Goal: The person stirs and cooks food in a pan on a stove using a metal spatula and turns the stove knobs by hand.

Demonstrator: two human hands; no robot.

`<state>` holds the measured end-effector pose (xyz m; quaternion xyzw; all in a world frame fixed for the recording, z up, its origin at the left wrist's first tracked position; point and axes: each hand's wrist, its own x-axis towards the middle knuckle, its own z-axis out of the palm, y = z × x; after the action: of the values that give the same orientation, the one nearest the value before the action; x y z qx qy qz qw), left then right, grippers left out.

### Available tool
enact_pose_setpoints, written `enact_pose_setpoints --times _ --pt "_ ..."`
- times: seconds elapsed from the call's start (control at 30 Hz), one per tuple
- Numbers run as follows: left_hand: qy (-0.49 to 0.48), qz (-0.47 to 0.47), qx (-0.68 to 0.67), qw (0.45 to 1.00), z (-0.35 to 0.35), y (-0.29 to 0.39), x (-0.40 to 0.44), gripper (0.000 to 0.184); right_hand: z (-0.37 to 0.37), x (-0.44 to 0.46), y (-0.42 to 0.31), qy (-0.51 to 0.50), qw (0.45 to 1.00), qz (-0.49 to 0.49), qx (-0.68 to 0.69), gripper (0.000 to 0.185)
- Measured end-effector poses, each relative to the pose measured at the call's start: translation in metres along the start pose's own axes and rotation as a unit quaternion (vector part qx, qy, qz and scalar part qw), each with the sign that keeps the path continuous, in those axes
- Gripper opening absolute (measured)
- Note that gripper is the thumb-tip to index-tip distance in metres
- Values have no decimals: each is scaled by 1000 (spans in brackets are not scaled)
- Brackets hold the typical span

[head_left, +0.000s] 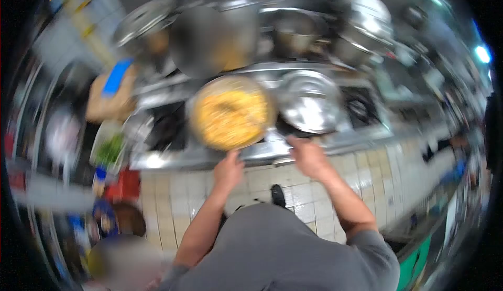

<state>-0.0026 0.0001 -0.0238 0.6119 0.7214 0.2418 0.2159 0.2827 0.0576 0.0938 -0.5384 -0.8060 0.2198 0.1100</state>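
My left hand (pixel 229 171) is closed at the near side of a wide round pan (pixel 196 128), where its handle would be. Yellow-orange food (pixel 233 118) fills the pan, with a darker patch near its middle. At the stove's front edge, to the right of the pan, my right hand (pixel 310 158) has its fingers curled together. Motion blur hides what, if anything, lies between those fingers. Just beyond that hand, a shiny round metal lid or shallow pan (pixel 310 102) sits over a burner.
Large metal pots (pixel 361 29) stand along the back of the stove (pixel 157 160). A bare burner (pixel 361 107) is at right. On the left are a brown box with blue tape (pixel 112 94) and a container of green leaves (pixel 109 149). Tiled floor (pixel 309 202) lies below.
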Motion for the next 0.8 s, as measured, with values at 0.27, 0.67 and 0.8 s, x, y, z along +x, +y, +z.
enact_pose_setpoints --times 0.27,0.67,0.8 --pt "-40 0 51 998 -7 14 7 35 -8 -39 -22 -93 993 69 -30 58" --pt "-27 32 50 998 -11 15 0 33 52 31 -24 -44 991 91 -88 31" --pt "-15 28 50 998 -10 16 0 33 40 24 -20 -39 990 74 -117 25"
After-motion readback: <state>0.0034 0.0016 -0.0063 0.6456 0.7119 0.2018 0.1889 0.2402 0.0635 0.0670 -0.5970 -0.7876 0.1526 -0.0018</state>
